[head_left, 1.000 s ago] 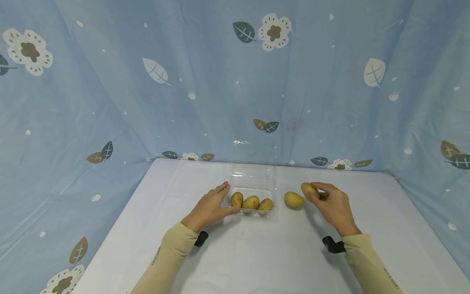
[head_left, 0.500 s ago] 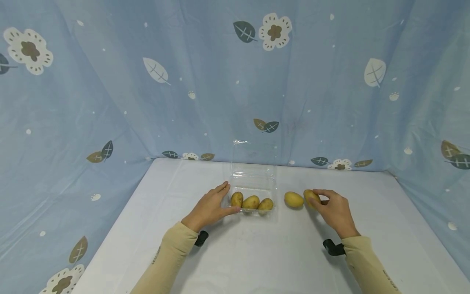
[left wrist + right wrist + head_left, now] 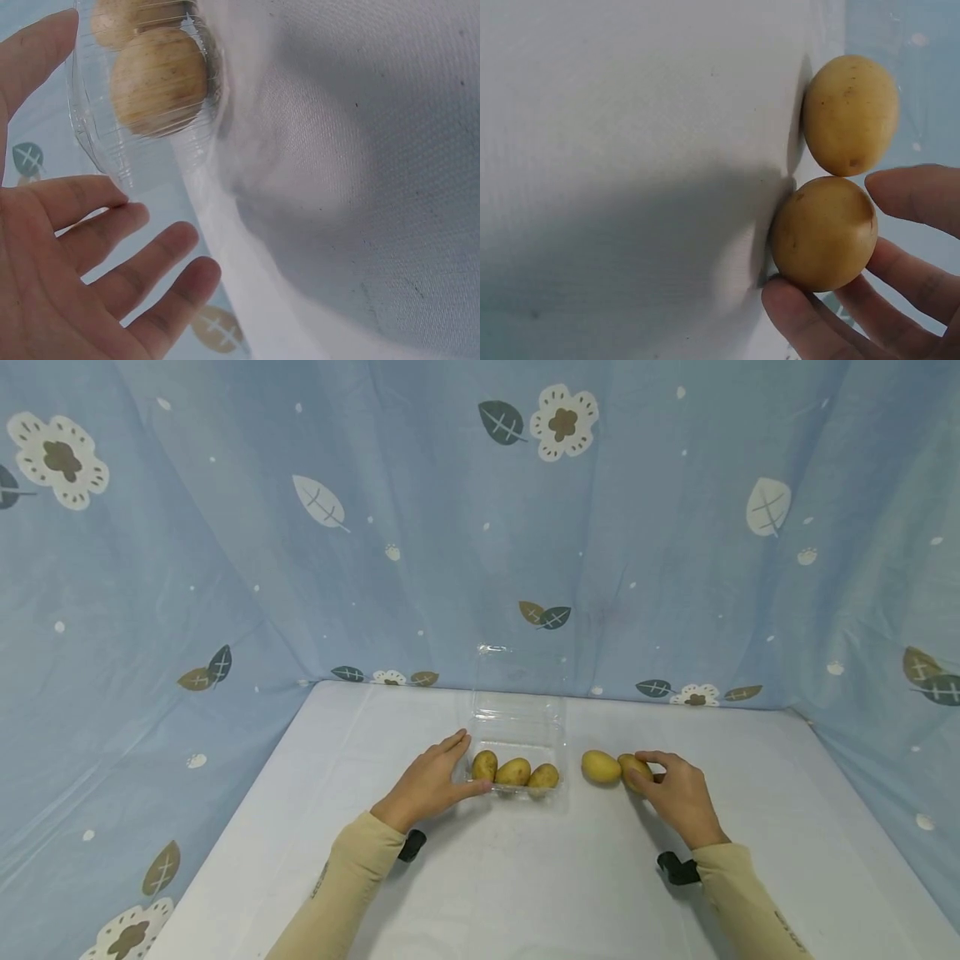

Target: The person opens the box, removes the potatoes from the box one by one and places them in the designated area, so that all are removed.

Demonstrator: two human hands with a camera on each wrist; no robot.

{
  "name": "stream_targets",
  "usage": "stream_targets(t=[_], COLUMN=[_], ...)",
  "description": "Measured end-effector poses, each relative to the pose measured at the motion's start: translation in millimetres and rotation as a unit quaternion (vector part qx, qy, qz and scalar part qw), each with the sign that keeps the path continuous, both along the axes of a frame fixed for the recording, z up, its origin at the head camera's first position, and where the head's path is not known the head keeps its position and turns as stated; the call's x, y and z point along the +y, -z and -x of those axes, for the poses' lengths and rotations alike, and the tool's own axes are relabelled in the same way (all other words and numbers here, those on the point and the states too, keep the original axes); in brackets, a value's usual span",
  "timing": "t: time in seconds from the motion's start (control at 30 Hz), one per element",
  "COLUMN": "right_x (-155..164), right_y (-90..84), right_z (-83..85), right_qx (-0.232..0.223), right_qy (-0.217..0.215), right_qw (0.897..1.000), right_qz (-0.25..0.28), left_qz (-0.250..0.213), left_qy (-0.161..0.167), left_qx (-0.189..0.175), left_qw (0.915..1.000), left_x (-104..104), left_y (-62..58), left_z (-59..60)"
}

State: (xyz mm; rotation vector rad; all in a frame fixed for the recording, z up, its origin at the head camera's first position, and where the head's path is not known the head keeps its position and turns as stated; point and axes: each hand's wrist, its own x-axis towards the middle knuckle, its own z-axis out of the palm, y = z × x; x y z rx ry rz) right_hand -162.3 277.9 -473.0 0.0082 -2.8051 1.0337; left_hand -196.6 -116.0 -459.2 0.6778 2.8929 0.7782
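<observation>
A hinged clear plastic box [image 3: 517, 745] stands on the table with its lid raised at the back. Three potatoes [image 3: 513, 772] lie in a row along its front. My left hand [image 3: 431, 783] rests at the box's left side, fingers spread and fairly straight; fingertips touch the box's edge in the left wrist view. Outside the box, to its right, lies a loose potato [image 3: 601, 767]. Right beside that one, my right hand [image 3: 677, 793] holds another potato [image 3: 823, 234] between its fingertips, low at the tabletop. The two potatoes meet end to end in the right wrist view.
A white cloth [image 3: 525, 877] covers the table. Blue patterned curtain [image 3: 420, 527] hangs behind it and at both sides. Black camera mounts [image 3: 678, 868] stick out below both wrists.
My right hand has lowered its potato to the table and brought it left against the loose one. The left hand and the box have stayed in place.
</observation>
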Motion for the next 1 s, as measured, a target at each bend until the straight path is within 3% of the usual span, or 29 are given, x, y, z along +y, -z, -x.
stream_targets(t=[0.57,0.87,1.0], right_x=[-2,-6,-13], right_y=[-9.4,-22.4,-31.9], right_z=[-0.5,5.2,7.4], right_qx=[-0.015,0.051,0.062], right_qy=[-0.001,-0.012,-0.037], right_qw=[1.000,0.998,0.997], right_qz=[-0.018,-0.028,-0.024], left_qz=[-0.004,-0.006,-0.005], left_qy=[0.004,0.006,0.004], left_qx=[0.001,0.003,0.001], left_qw=[1.0000,1.0000,1.0000], left_x=[-2,-1,-1], left_y=[0.6,1.1,1.1], left_z=[0.3,1.1,1.2])
